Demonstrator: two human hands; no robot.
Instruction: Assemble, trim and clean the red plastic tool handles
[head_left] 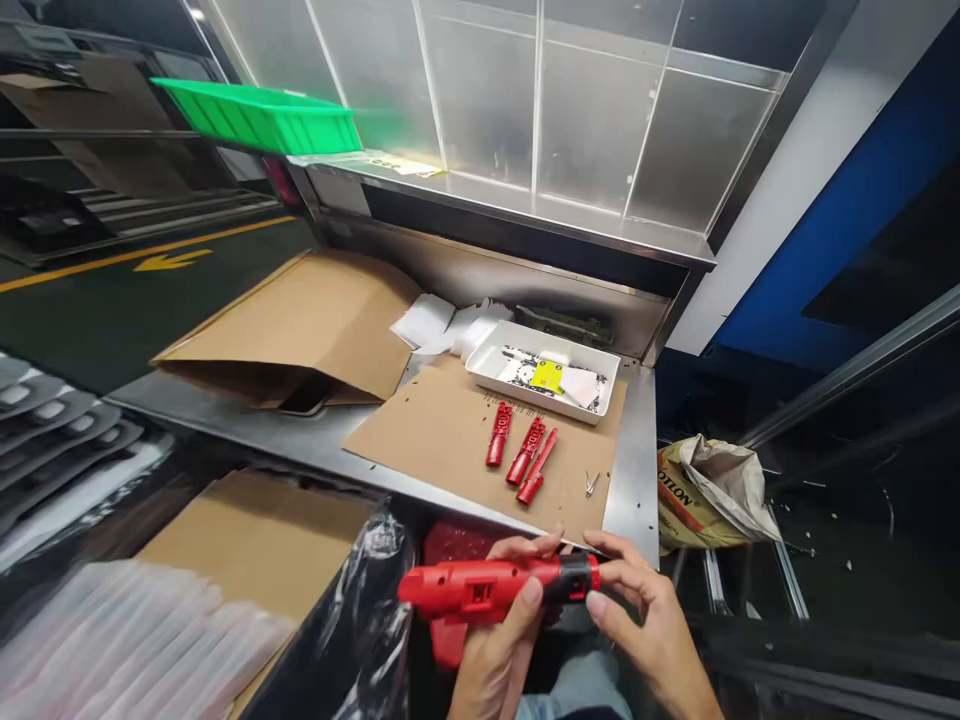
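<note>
My left hand [495, 665] and right hand [637, 610] are both clamped on a red power-tool housing [480, 590], held just above a black plastic bag [360, 610] near the counter's edge. Past my hands, a cardboard sheet [420, 430] on the steel counter [630, 470] carries three red housing parts [525, 450] and a small metal clip [592, 483]. Beyond them, a white tray [525, 398] holds papers, one with a yellow label [547, 376]. Farther off, a green plastic crate [259, 117] sits high on the left, and a woven sack [709, 495] slumps to the right.
</note>
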